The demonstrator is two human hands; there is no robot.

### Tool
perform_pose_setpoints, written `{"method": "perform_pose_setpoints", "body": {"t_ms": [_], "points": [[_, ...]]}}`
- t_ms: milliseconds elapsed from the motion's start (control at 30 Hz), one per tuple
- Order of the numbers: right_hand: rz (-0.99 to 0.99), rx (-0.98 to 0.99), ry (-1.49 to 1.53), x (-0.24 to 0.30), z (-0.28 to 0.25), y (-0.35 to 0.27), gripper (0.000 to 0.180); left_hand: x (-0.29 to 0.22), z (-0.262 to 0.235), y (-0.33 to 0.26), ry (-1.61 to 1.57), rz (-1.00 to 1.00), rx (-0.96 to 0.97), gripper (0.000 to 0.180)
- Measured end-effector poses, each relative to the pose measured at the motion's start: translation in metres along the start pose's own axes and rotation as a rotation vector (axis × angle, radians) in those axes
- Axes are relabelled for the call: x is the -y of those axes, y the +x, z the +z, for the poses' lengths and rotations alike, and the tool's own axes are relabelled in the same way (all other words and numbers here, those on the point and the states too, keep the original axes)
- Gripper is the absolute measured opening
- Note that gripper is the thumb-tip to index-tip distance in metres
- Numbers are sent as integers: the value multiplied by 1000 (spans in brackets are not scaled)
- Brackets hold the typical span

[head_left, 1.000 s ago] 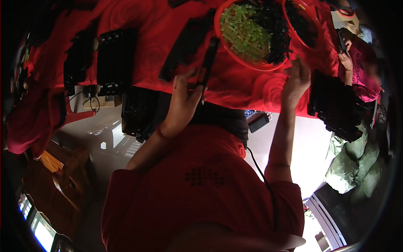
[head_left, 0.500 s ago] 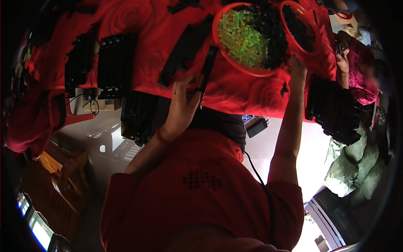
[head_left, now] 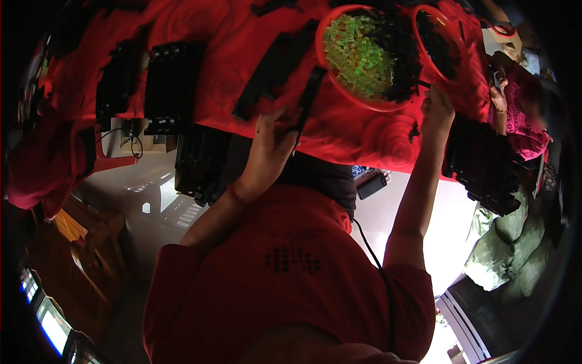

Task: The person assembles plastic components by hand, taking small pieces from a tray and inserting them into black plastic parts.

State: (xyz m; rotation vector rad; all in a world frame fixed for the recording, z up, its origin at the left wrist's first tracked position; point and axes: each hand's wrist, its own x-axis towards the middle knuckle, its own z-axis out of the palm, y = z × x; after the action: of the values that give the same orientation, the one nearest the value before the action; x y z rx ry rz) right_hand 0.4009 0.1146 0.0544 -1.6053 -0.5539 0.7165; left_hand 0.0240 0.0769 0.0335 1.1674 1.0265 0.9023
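My left hand is closed around the lower end of a long black strip that points up toward a red bowl. The bowl sits on a red patterned table cloth and holds small green pieces and black pieces. A second red bowl with black pieces stands just right of it. My right hand is raised to the near rims where the two bowls meet, fingers curled; whether it grips anything is hidden.
Black ribbed trays lie at the table's left, and another stack at its right edge. A flat black bar lies left of the bowl. A person in pink sits at right, above green sacks.
My right hand has moved up from the table's near edge to the rims of the bowls. My left hand keeps hold of the black strip, shifted slightly.
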Motion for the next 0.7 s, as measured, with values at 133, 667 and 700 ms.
{"method": "perform_pose_setpoints", "body": {"t_ms": [133, 667, 700], "points": [[-14, 103, 4, 28, 34, -50, 16, 7, 0, -2, 4, 9, 8, 46], [-145, 502, -165, 34, 121, -152, 10, -12, 0, -12, -275, -116, 15, 38], [-144, 507, -166, 37, 122, -154, 10, -14, 0, -12, -291, -116, 12, 38]]}}
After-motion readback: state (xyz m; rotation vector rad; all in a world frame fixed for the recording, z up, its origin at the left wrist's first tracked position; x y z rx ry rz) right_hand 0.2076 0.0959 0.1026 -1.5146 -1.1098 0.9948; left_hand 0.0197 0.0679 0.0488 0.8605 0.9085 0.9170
